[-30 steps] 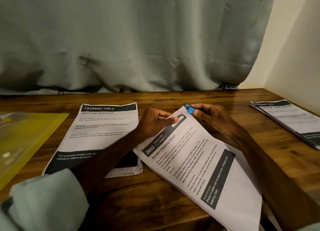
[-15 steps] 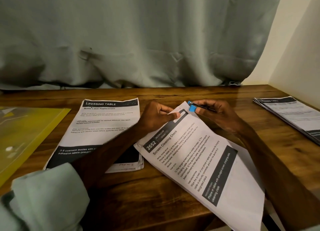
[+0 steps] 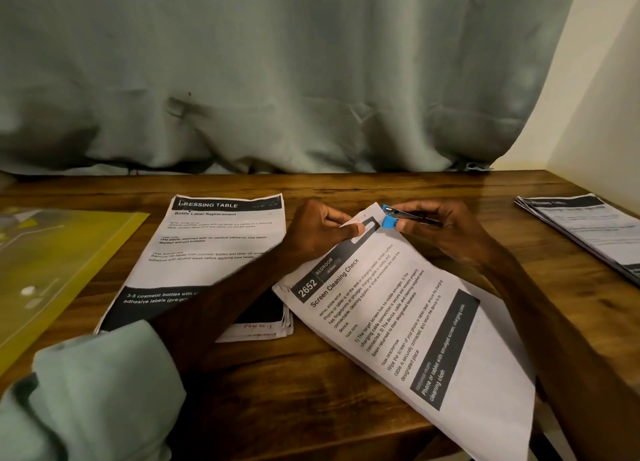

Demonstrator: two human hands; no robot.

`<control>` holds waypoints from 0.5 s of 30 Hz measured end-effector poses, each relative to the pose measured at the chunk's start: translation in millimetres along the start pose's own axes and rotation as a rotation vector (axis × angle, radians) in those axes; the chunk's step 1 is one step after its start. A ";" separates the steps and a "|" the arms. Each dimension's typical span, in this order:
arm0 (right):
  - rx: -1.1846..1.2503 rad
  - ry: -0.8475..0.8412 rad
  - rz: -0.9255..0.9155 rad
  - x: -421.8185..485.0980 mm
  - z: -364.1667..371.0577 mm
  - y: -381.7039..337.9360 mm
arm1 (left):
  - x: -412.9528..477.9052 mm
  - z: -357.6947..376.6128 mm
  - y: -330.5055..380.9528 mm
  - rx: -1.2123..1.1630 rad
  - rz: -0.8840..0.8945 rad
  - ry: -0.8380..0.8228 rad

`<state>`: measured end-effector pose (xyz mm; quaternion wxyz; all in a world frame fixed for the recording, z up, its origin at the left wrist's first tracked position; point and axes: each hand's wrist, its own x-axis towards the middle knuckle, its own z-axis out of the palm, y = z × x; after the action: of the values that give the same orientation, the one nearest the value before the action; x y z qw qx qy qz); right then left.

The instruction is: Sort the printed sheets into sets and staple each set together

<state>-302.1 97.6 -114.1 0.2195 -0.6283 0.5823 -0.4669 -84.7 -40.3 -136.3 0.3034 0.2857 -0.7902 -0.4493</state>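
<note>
From the head view, I judge the stapling step is in hand: my left hand (image 3: 322, 232) pinches the top corner of the Screen Cleaning Check set (image 3: 398, 322) between thumb and curled fingers, lifting that corner off the table (image 3: 311, 374) while the rest of the sheets lie slantwise toward me; my right hand (image 3: 440, 232) is curled round a small blue stapler (image 3: 398, 216), its blue nose touching the paper's edge just beside the pinched corner; whether the sheets already sit inside its mouth I cannot tell. The next move, as I read it, calls for seating the corner fully in the mouth with the edges squared, then squeezing hard. The Dressing Table stack (image 3: 214, 252) lies left of my left hand; another printed stack (image 3: 588, 232) lies well apart at the right edge; a yellow folder (image 3: 62, 259) sits far left.
</note>
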 end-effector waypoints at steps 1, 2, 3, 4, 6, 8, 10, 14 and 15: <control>0.016 -0.006 0.017 -0.8 0.9 0.0 | 0.5 0.3 -0.6 -0.008 0.000 -0.001; 0.031 -0.010 0.029 -1.1 2.0 -0.2 | 0.9 0.6 -1.1 -0.017 0.002 -0.003; 0.043 -0.012 0.037 -1.4 3.4 -1.1 | 0.8 0.2 -0.3 -0.021 0.004 -0.009; 0.054 -0.013 0.040 -1.5 4.2 -1.7 | 0.6 -0.3 0.6 -0.019 0.008 -0.020; 0.072 -0.018 0.039 -2.0 5.3 -4.1 | -0.3 -0.2 2.8 0.009 0.025 -0.041; 0.059 -0.027 0.022 -2.2 6.2 -7.1 | -1.0 1.2 3.4 0.033 0.050 -0.043; 0.053 -0.037 0.000 -1.7 7.7 -7.9 | -1.3 2.9 3.5 0.026 0.069 -0.030; 0.109 -0.079 -0.015 -2.4 9.8 -5.6 | -0.9 2.3 6.6 0.028 0.126 -0.024; 0.105 -0.087 -0.010 -2.5 9.3 -5.4 | -1.4 1.6 8.0 0.027 0.130 -0.024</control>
<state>-291.1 98.7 -114.9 0.2747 -0.6385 0.5437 -0.4703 -86.4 -35.0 -130.2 0.3185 0.2325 -0.8167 -0.4213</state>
